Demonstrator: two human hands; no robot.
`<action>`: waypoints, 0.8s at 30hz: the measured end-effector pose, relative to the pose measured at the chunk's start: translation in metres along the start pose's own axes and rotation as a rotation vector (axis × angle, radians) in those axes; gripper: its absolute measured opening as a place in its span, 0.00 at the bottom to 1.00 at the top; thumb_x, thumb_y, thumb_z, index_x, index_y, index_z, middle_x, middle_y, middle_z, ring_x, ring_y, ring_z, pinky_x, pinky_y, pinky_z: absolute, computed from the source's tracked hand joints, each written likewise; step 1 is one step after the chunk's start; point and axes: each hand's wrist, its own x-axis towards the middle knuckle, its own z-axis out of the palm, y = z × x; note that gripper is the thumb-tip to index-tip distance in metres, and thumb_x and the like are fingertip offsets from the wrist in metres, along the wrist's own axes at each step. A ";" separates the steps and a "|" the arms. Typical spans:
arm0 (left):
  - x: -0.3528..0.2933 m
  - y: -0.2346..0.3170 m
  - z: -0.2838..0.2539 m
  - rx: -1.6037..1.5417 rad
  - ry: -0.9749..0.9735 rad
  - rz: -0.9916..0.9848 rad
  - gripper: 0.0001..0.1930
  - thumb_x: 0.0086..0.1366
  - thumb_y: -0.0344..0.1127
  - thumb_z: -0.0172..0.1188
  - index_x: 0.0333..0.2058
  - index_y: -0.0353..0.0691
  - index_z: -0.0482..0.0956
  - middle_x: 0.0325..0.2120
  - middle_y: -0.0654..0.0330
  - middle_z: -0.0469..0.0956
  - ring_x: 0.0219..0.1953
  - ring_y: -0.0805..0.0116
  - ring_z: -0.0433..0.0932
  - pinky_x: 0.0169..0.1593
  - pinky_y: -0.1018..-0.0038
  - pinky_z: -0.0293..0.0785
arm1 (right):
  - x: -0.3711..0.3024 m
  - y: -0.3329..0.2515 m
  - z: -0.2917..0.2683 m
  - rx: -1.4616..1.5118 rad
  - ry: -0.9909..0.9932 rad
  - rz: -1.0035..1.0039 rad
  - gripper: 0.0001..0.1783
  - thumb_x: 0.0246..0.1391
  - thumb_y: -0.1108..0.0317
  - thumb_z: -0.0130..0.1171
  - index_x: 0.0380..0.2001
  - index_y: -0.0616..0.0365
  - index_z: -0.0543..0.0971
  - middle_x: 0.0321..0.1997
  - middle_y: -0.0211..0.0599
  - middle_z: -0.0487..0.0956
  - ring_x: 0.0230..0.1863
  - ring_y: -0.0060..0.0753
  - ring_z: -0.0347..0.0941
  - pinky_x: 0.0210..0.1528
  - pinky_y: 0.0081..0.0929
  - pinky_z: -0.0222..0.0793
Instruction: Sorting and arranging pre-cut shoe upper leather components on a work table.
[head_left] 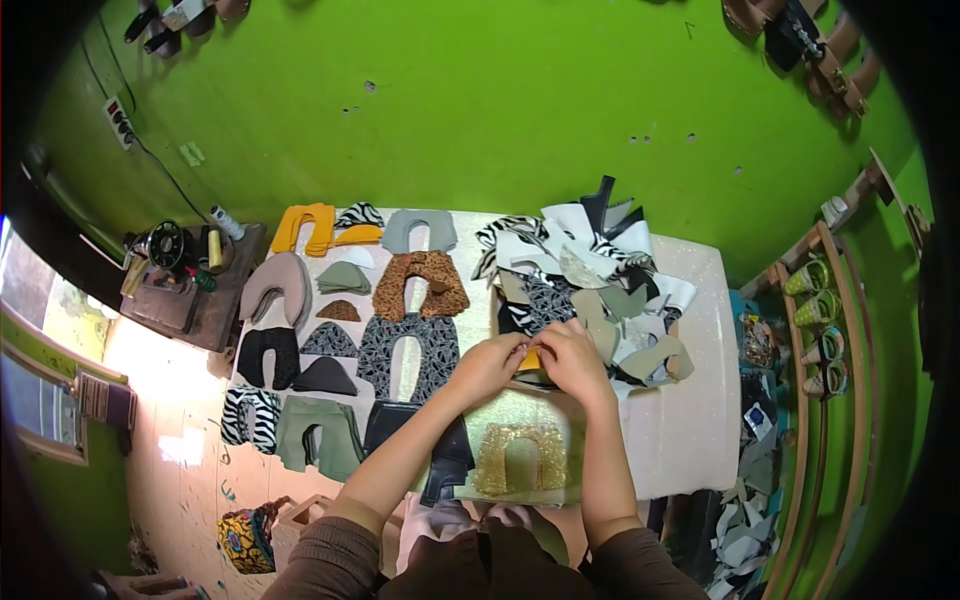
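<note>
My left hand [490, 368] and my right hand [572, 362] meet at the near edge of a heap of cut material scraps [612, 255]. Both have their fingers bent inward around a small yellow-orange piece [529, 361], partly hidden beneath them. Just below my hands lies a glittery gold U-shaped piece [492, 462] on the table. To the left of my left forearm are a grey patterned U-shaped piece [378, 362] and a black piece [450, 455]. A leopard-print U-shaped piece [388, 285] sits farther off.
Several more cut pieces cover the pale table [690, 430], among them zebra-print [250, 418], olive green [335, 452] and orange [288, 230] ones. At the left stands a sewing machine [168, 245]. A wooden rack [800, 430] with shoes [815, 307] lines the right wall.
</note>
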 end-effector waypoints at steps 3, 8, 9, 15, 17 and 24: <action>-0.005 -0.016 -0.029 -0.078 0.132 -0.024 0.11 0.58 0.33 0.51 0.39 0.37 0.73 0.31 0.49 0.76 0.33 0.52 0.75 0.36 0.67 0.71 | 0.017 -0.027 0.008 -0.088 0.247 -0.097 0.10 0.43 0.71 0.56 0.33 0.52 0.77 0.34 0.28 0.72 0.43 0.35 0.65 0.54 0.43 0.51; -0.020 -0.048 -0.093 -0.195 0.333 -0.045 0.10 0.58 0.31 0.54 0.38 0.35 0.74 0.26 0.53 0.76 0.26 0.67 0.76 0.32 0.75 0.70 | 0.045 -0.068 0.040 -0.166 0.351 -0.204 0.20 0.43 0.69 0.57 0.44 0.48 0.74 0.46 0.35 0.69 0.49 0.38 0.64 0.58 0.43 0.49; -0.024 -0.058 -0.109 -0.141 0.307 -0.084 0.10 0.58 0.31 0.54 0.38 0.35 0.74 0.26 0.53 0.77 0.25 0.69 0.75 0.32 0.76 0.70 | 0.053 -0.080 0.052 -0.145 0.310 -0.265 0.20 0.43 0.69 0.57 0.44 0.47 0.74 0.47 0.36 0.69 0.50 0.39 0.63 0.57 0.43 0.52; -0.038 -0.130 -0.171 -0.184 0.292 -0.181 0.11 0.58 0.32 0.54 0.39 0.36 0.74 0.25 0.59 0.76 0.24 0.75 0.70 0.32 0.79 0.69 | 0.110 -0.109 0.122 -0.016 0.239 -0.359 0.16 0.43 0.68 0.57 0.40 0.48 0.76 0.47 0.37 0.71 0.45 0.39 0.69 0.45 0.34 0.65; -0.040 -0.160 -0.188 -0.270 0.296 -0.208 0.11 0.58 0.32 0.54 0.39 0.36 0.74 0.25 0.59 0.76 0.24 0.75 0.70 0.32 0.79 0.69 | 0.129 -0.123 0.141 0.017 0.233 -0.360 0.15 0.43 0.68 0.57 0.39 0.49 0.77 0.46 0.37 0.71 0.44 0.39 0.69 0.44 0.33 0.66; -0.015 -0.220 -0.231 -0.096 0.290 -0.061 0.20 0.51 0.30 0.61 0.44 0.35 0.70 0.36 0.56 0.72 0.31 0.71 0.73 0.36 0.76 0.71 | 0.207 -0.118 0.204 0.033 0.256 -0.220 0.15 0.42 0.67 0.58 0.38 0.53 0.76 0.46 0.35 0.71 0.45 0.39 0.69 0.45 0.34 0.66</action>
